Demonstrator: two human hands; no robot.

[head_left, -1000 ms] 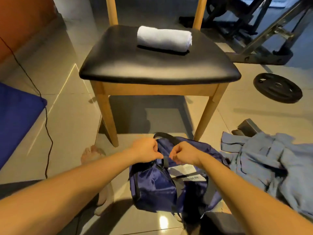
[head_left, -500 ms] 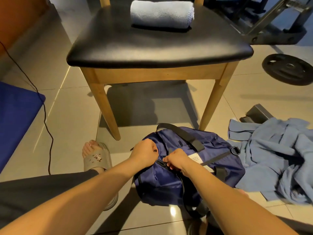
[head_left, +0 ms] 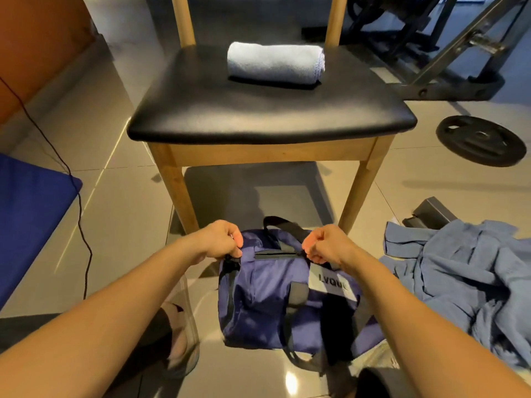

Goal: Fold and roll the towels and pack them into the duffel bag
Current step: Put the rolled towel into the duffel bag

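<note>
The glossy navy duffel bag [head_left: 258,297] is pinched at its top by curled fingers of the left hand [head_left: 219,239] and right hand [head_left: 327,244], below a rolled towel [head_left: 273,63] on the padded chair [head_left: 258,116].

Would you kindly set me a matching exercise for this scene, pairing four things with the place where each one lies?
Things:
1. rolled towel
2. duffel bag
3. weight plate
4. crumpled blue cloth

Places:
A. on the floor, held at its top by the left hand and the right hand
B. flat on the floor, to the right of the chair
C. on the chair's black seat
D. heaped on the floor, to the right of the bag

Pairs: 1-C, 2-A, 3-B, 4-D
</note>
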